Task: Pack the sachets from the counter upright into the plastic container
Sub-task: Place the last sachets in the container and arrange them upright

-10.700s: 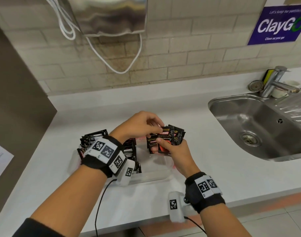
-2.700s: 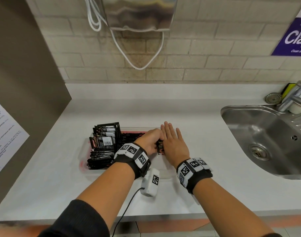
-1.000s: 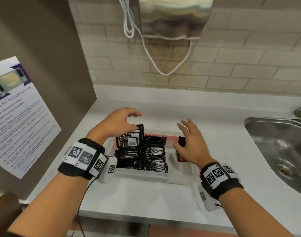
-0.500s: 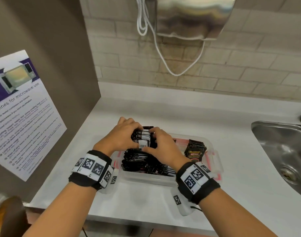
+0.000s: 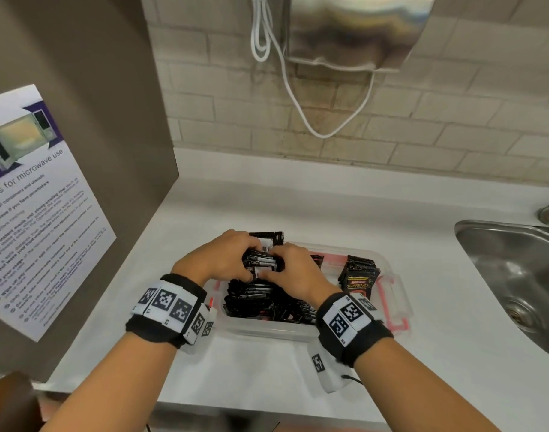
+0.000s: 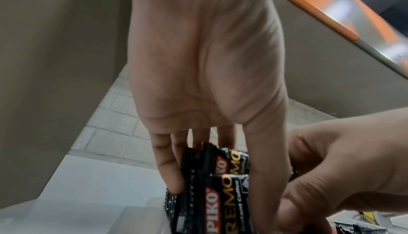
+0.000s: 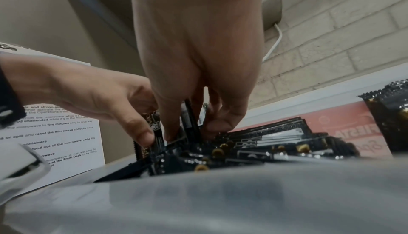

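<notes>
In the head view, the left hand [image 5: 220,260] and right hand [image 5: 293,272], spread apart above the plastic container [image 5: 388,310] a second ago, are now brought together and curled round a bundle of sachets [image 5: 262,263] at its left end, while a small upright stack [image 5: 359,272] stands at the right end on the desk [image 5: 329,207]; packing is judged nearly done. In the left wrist view, the bundle [image 6: 212,185] is pinched between thumb and fingers [image 6: 170,168]. In the right wrist view, the sachets [image 7: 189,124] are gripped by curled fingertips [image 7: 217,126].

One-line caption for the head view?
Both hands, left and right, grip a sachet bundle over the plastic container.
</notes>
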Available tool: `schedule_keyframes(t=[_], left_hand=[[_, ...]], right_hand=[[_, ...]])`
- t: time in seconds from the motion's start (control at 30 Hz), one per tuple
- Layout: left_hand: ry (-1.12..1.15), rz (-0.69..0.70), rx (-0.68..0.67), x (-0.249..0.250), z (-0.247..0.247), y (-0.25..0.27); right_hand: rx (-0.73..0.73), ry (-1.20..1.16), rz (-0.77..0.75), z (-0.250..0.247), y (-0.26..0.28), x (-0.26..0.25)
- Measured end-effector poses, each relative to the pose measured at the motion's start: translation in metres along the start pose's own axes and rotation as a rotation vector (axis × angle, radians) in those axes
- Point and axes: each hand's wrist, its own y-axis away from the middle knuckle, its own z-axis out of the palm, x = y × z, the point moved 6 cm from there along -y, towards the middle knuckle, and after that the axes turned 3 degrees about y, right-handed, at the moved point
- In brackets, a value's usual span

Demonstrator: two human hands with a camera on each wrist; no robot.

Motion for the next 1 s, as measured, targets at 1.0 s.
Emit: schedule_keyframes(t=[1.0], left_hand=[[1.346,0.541,-0.251,0.143,0.006,-0.003]], right_hand=[[0.013,-1.318,0.020,-0.069,0.083,0.056]])
